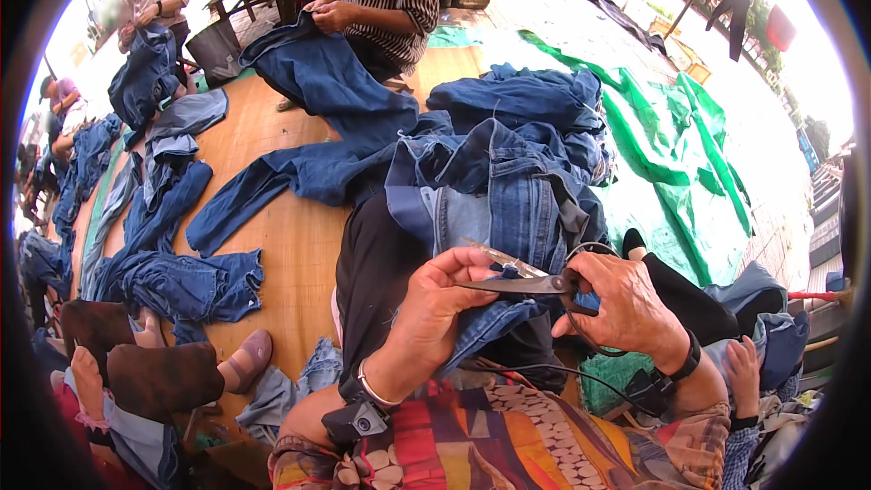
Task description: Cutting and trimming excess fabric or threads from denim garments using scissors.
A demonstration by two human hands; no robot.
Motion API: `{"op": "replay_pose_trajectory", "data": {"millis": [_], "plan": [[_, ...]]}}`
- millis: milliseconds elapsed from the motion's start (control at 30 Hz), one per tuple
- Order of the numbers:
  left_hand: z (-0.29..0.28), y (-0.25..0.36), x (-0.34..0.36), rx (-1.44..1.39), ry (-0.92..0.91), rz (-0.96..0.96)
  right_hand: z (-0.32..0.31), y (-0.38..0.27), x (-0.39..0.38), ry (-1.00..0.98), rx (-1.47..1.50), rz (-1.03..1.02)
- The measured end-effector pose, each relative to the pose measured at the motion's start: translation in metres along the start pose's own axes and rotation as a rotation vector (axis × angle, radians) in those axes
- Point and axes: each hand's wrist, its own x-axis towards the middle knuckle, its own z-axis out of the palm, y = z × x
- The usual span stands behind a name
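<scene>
My right hand (621, 304) is closed round the dark handles of a pair of scissors (535, 285), whose blades are parted and point left. My left hand (435, 304) is closed at the blade tips, its thumb and fingers pinched on the edge of a pair of blue jeans (485, 331); the exact pinch point is partly hidden behind the blades. The denim lies across my lap, with a lighter blue patch (460, 218) and thick seams facing up. A dark cord hangs near my right hand.
More jeans (517, 95) are heaped just beyond my lap. Opposite, a person in a striped shirt (390, 0) holds up dark blue jeans (336, 82). Denim pieces (181, 286) lie at left by another person's sandal (247, 361). A green sheet (671, 154) covers ground at right.
</scene>
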Motion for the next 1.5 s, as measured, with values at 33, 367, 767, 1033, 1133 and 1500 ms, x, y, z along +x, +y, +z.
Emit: {"op": "replay_pose_trajectory", "data": {"millis": [33,367,767,1033,1133,1500], "plan": [[0.0,0.0,0.0,-0.001,-0.004,0.011,0.0,0.0,0.0,-0.001,-0.012,-0.008],[0.001,0.001,0.0,0.009,-0.035,0.021,0.0,-0.003,0.0,-0.049,-0.027,0.021],[0.001,-0.002,0.001,0.052,-0.002,0.018,0.01,0.013,-0.004,-0.098,-0.027,0.004],[0.003,-0.001,-0.001,-0.003,-0.037,-0.026,0.008,0.007,-0.009,0.112,0.258,0.156],[0.012,0.001,-0.005,0.127,-0.062,0.075,0.006,-0.003,-0.001,0.193,0.587,0.106],[0.015,0.045,-0.015,0.279,-0.233,0.317,0.026,-0.027,0.016,0.222,0.607,0.032]]}}
